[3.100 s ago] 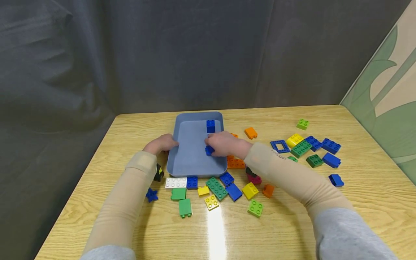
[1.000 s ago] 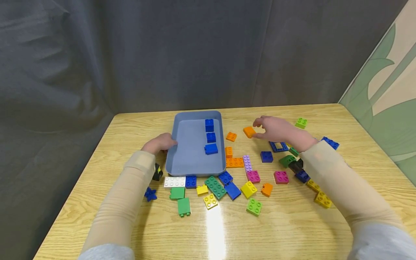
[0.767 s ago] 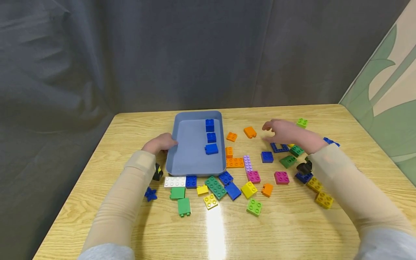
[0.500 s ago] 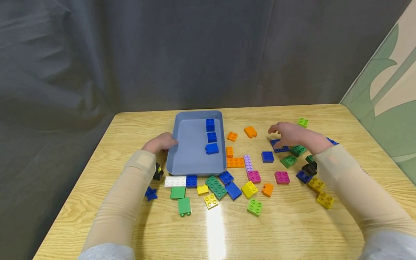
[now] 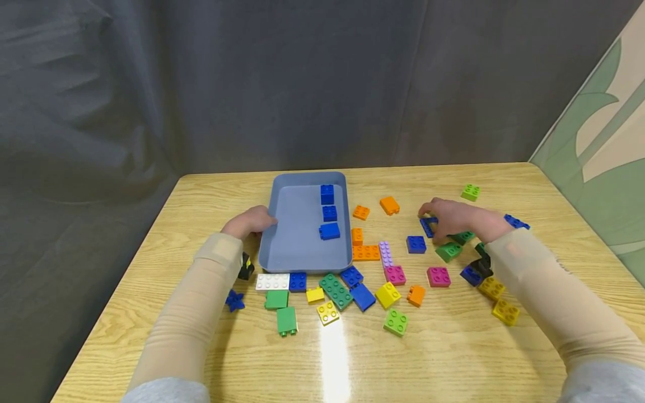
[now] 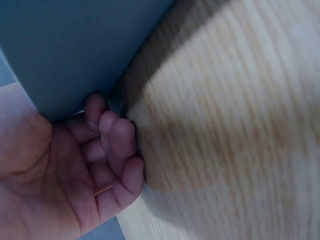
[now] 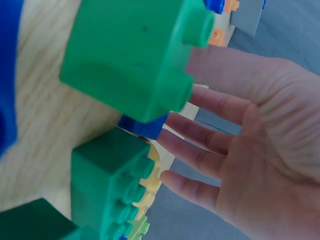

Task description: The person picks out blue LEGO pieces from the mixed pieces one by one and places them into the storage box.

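At the left side of the grey-blue tray (image 5: 292,235), my left hand (image 5: 251,221) holds the rim. The left wrist view has the thumb up against the tray wall (image 6: 75,50) and the fingers curled low beside it. Three blue bricks lie inside the tray along its right side, one of them the middle brick (image 5: 330,213). My right hand (image 5: 450,217) reaches over a blue square frame piece (image 5: 428,225), thumb and fingers spread at its edges. In the right wrist view a green brick (image 7: 125,55) hides the thumb tip, and the fingers look fairly straight.
Loose bricks surround the tray: orange bricks (image 5: 366,253) on its right, a white brick (image 5: 272,282) in front, pink (image 5: 439,277) and yellow ones (image 5: 505,312) further right. Green bricks (image 5: 448,252) crowd my right hand. A dark cloth (image 5: 302,84) hangs behind the table.
My right hand has let go of a blue brick in the tray, moved right past the orange brick and come down at the blue frame piece. My left hand stays on the tray.
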`<state>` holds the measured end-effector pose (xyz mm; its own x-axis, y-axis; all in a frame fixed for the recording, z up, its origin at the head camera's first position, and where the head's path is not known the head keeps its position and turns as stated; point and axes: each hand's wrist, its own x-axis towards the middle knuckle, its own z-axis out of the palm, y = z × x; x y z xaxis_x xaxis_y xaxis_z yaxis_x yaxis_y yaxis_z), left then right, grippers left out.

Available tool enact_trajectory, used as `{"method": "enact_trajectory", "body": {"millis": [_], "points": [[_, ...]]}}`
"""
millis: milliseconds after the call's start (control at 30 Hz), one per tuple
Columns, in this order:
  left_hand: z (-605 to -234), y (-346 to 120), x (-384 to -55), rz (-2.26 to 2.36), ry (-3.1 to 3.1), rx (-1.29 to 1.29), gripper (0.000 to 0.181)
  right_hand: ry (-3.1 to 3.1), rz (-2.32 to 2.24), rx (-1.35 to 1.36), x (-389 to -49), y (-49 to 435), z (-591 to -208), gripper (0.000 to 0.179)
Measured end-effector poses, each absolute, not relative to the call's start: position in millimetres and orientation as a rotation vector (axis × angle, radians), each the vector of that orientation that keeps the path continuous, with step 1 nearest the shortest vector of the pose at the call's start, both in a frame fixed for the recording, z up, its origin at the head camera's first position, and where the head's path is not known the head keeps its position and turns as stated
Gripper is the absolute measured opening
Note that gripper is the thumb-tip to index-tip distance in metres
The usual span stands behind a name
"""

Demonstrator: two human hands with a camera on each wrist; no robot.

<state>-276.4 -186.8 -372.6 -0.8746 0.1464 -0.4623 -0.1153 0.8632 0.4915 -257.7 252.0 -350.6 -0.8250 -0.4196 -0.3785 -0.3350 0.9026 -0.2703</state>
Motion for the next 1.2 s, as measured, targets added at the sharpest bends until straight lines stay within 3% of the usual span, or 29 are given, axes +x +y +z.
{"method": "enact_trajectory", "body": {"millis": [700,1200], "points": [[-374.2,-187.2,-276.5,0.688,2.556,0.037,0.029,2.673,-0.209,-0.548,-261.2,250.8,-357.7,0.049],[-374.5,-187.5,-277.1,0.687,2.559,0.051,0.028,2.832,-0.197,-0.594,-261.7,231.8,-332.7,0.051]]}}
